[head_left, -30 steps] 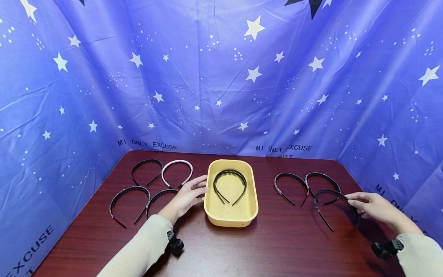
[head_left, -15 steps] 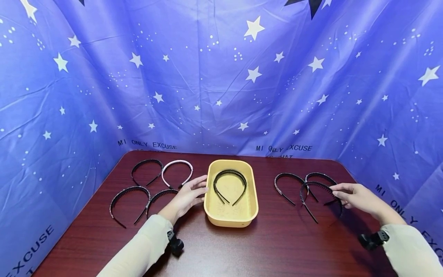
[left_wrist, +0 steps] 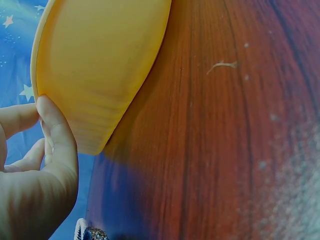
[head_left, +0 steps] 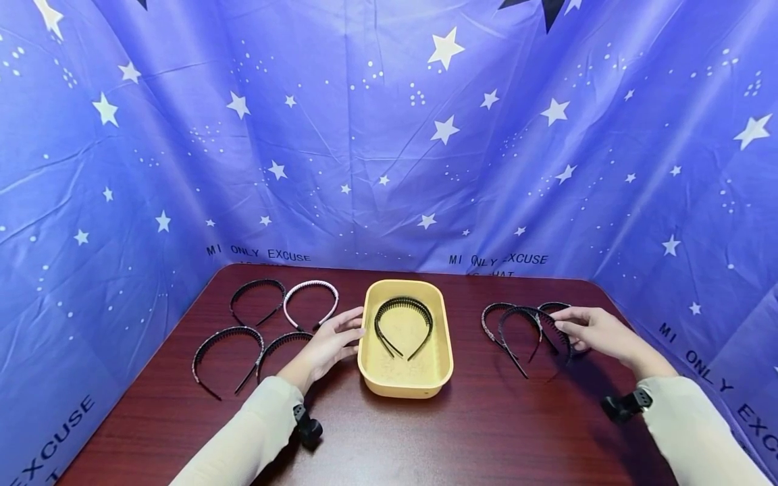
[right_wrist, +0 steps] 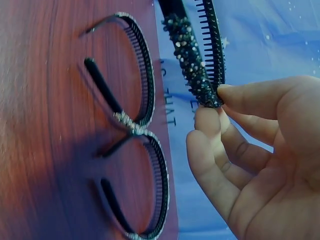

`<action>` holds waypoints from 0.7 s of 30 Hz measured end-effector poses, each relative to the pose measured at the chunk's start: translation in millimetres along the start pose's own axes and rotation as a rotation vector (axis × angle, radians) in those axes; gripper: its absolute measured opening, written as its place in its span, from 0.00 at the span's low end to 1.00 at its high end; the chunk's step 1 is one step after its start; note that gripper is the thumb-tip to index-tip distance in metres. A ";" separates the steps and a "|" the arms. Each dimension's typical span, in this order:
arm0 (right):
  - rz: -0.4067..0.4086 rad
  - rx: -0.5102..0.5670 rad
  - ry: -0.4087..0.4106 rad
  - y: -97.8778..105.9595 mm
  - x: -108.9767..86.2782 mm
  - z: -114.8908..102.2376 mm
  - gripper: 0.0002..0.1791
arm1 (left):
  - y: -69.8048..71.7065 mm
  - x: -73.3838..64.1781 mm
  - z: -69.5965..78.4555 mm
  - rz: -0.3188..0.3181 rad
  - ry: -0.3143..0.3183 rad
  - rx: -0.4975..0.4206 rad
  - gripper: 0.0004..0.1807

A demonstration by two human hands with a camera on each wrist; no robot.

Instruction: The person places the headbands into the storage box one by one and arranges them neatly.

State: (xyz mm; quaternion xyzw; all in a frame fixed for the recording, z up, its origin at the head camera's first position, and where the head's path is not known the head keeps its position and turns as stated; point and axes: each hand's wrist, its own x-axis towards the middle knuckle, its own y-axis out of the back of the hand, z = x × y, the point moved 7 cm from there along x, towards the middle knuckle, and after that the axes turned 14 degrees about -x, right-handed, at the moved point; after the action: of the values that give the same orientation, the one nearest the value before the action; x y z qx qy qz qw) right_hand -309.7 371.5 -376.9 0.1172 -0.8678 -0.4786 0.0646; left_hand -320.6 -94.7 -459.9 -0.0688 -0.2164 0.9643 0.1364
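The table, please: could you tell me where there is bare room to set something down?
The table is bare on the near side of the yellow tray and between the tray and the two headbands at right. It is crowded at left, with four headbands and the left hand, and at right, where the right hand holds another headband.

Here's glossy, reddish-brown wood grain shining across the table point(head_left: 401, 442); smooth, satin-looking plastic on the yellow tray point(head_left: 401, 390); and the pinched headband point(right_wrist: 189, 62) glittering away, its surface rough and beaded over black plastic teeth. Behind hangs creased, softly sheened cloth, the backdrop point(head_left: 389, 148); matt fabric covers the left sleeve point(head_left: 258, 418).
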 end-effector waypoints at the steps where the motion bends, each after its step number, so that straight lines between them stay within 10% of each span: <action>1: -0.005 0.002 0.001 -0.9 2.0 -2.2 0.20 | 0.1 0.1 0.0 0.001 0.001 0.000 0.32; 21: -0.030 -0.004 0.039 -14.8 31.7 -40.2 0.20 | -0.4 -0.5 -0.1 -0.010 0.001 -0.003 0.33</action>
State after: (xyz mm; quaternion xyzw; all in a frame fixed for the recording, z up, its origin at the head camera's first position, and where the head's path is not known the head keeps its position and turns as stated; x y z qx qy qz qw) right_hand -329.2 322.7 -368.0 0.1395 -0.8636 -0.4787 0.0745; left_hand -320.0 -94.5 -459.7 -0.0686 -0.2184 0.9631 0.1414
